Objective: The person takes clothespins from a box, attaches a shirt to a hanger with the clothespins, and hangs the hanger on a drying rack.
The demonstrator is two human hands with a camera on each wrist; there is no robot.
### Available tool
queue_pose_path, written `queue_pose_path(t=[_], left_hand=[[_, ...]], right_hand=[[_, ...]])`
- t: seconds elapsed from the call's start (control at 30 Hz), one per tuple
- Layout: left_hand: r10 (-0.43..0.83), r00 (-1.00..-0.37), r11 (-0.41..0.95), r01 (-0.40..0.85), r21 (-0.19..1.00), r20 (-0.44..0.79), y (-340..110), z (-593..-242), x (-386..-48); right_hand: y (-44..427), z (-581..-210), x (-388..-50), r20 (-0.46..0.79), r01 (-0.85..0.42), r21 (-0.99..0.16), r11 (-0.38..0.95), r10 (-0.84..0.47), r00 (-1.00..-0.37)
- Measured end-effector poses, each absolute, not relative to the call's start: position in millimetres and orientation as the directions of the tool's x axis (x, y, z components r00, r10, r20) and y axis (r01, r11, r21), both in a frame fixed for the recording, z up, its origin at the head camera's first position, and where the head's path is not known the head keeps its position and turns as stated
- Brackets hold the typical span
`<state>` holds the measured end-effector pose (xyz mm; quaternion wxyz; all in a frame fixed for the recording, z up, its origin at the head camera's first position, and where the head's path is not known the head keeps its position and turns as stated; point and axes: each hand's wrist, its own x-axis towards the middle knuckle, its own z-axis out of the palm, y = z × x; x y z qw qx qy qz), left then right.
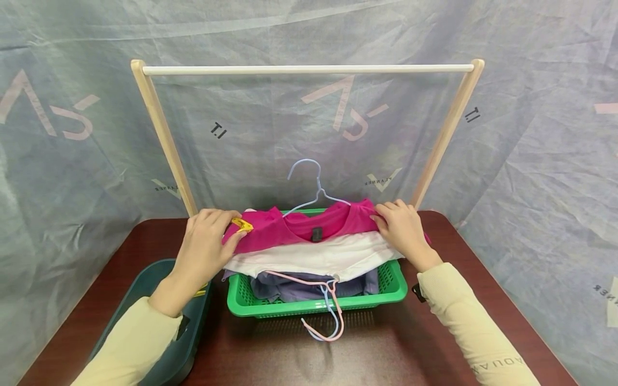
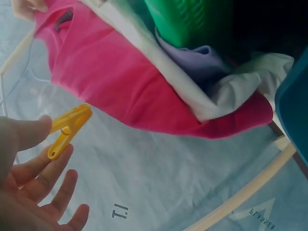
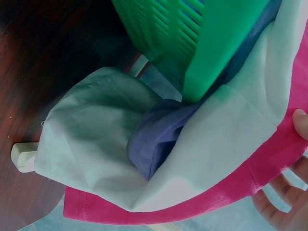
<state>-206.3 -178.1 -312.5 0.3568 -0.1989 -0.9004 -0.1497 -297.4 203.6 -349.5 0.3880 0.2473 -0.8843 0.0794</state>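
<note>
A dark reddish-brown worktop (image 1: 386, 354) carries a green basket (image 1: 270, 311) between and below the left grip (image 1: 203, 244) and right grip (image 1: 404, 230), a dark teal bin (image 1: 198, 321) left-below the left grip, and a wooden rack (image 1: 309, 69) beyond both.

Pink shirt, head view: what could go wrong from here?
The yellow clip could slip, pinched only by the fingers of the left hand. The pink shirt might slide off the upright blue hanger, given its wide neckline. The pink hanger, jutting past the green basket, might snag.

A magenta shirt (image 1: 263, 228) (blue hanger (image 1: 318, 182) at its neck) drapes over white clothing (image 1: 309, 256), near a yellow clothespin (image 1: 243, 224).
</note>
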Motion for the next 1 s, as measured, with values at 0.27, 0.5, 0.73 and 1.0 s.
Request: queue_pose_path(t=[0.27, 0.5, 0.73, 1.0], left_hand=[[0.276, -0.618, 0.860, 0.501, 0.098, 0.736, -170.9, -312.3, -210.5], [0.246, -0.608, 0.845, 0.515, 0.140, 0.755, -168.7, -314.4, -217.7], [0.222, -0.628, 0.832, 0.521, 0.190, 0.746, -166.1, -316.2, -221.5], [0.227, -0.639, 0.825, 0.527, 0.204, 0.735, -162.4, -312.6, -222.1]], right_hand=[[203.8, -351.0, -298.7, 0.721, -0.493, 0.055, 0.869, -0.376, -0.582], [203.2, -350.9, -297.7, 0.719, -0.495, 0.053, 0.867, -0.377, -0.584], [202.5, -350.0, -296.8, 0.708, -0.491, 0.046, 0.870, -0.375, -0.598], [202.7, -350.4, -297.1, 0.710, -0.489, 0.042, 0.871, -0.371, -0.599]])
